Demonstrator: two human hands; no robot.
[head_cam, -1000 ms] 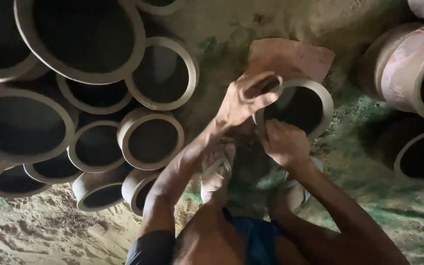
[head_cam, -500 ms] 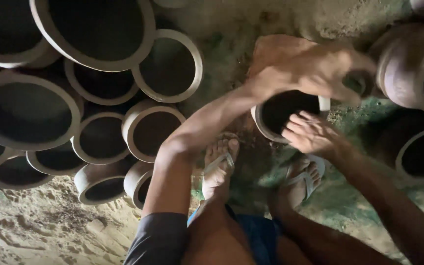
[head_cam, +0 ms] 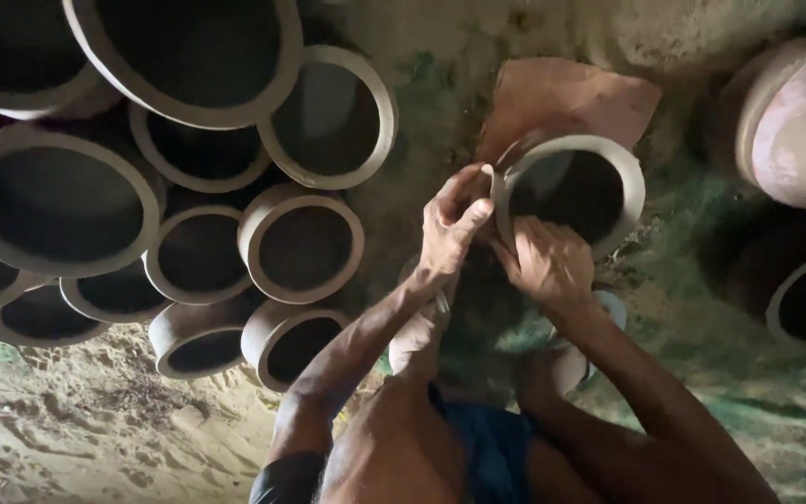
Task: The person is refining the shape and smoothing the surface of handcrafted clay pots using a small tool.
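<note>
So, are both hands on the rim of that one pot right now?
Yes, the left hand and the right hand both grip the near rim of the clay pot standing apart from the stacked pots.

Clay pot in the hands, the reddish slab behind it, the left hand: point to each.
clay pot (head_cam: 629, 170), head view, right side of its rim
reddish slab (head_cam: 571, 98), head view, middle of its flat face
left hand (head_cam: 448, 229), head view, back of the hand

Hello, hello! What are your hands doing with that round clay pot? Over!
Left hand and right hand both gripping near rim of clay pot. Pot tilted, mouth open, reddish slab behind. Stacked pots to the left, apart.
</note>
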